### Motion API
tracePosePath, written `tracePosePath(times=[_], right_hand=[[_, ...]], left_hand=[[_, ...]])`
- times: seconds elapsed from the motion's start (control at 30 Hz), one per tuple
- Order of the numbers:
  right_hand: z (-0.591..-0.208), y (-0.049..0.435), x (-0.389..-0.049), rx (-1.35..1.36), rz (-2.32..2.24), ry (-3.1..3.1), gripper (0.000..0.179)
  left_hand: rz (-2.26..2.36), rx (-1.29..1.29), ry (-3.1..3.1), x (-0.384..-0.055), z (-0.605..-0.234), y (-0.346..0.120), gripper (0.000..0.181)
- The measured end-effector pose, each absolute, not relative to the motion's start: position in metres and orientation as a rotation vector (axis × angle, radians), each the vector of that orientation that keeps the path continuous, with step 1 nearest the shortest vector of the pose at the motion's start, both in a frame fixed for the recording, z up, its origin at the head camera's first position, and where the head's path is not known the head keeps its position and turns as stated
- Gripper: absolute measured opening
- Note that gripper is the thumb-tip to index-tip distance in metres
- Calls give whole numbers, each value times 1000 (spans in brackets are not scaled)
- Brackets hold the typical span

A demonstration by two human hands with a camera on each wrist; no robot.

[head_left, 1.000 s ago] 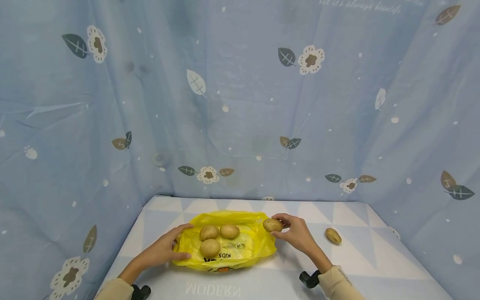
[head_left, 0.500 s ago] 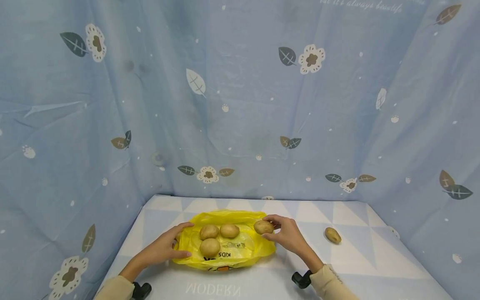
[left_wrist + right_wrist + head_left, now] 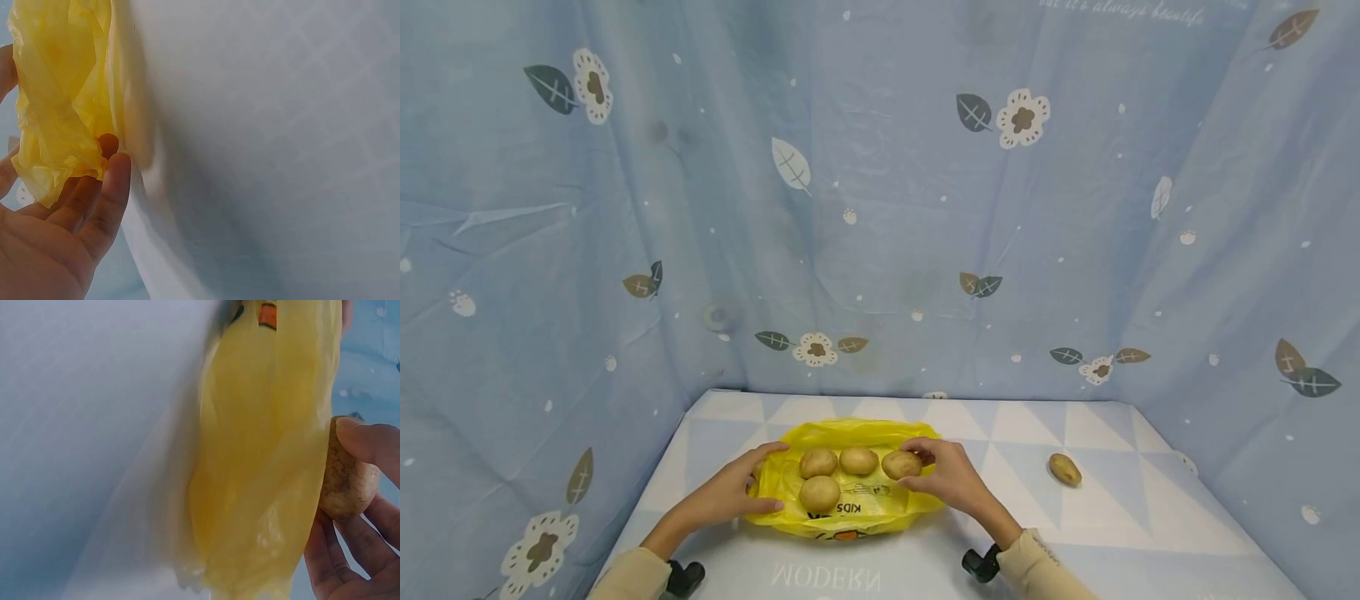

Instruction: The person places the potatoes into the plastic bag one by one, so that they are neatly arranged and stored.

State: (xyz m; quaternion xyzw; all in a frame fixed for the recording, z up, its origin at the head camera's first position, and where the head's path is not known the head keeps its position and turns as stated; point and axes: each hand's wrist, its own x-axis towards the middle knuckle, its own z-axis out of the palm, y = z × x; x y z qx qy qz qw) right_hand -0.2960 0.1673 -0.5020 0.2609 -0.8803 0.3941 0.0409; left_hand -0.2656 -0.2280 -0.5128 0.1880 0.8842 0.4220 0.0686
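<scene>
A yellow plastic bag (image 3: 880, 525) lies on the table with its opening spread wide. Inside it rest three potatoes (image 3: 820, 495), grouped toward the left. My left hand (image 3: 726, 493) holds the bag's left end, thumb at the near side and fingers at the far side; in the left wrist view the fingers (image 3: 112, 187) curl around the crumpled plastic. A fourth, light brown potato (image 3: 900, 465) is pinched between the thumb and fingers of my right hand (image 3: 953, 477), over the right part of the bag. The right wrist view shows this potato (image 3: 350, 478) just beyond the bag's wall.
One more potato (image 3: 1064, 469) lies by itself on the right side of the table (image 3: 1150, 533). The tabletop has a pale triangle pattern. A blue curtain (image 3: 880, 250) with leaves and flowers stands behind and along both sides.
My right hand has carried its potato leftward from the bag's right rim to over the inside of the bag. The left hand has stayed at the bag's left end.
</scene>
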Motion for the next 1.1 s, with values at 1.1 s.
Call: tracePosePath(times=[1.1], right_hand=[[-527, 108, -292, 859, 1195, -2778, 42]], left_hand=[[1261, 568, 2669, -263, -510, -228, 86]])
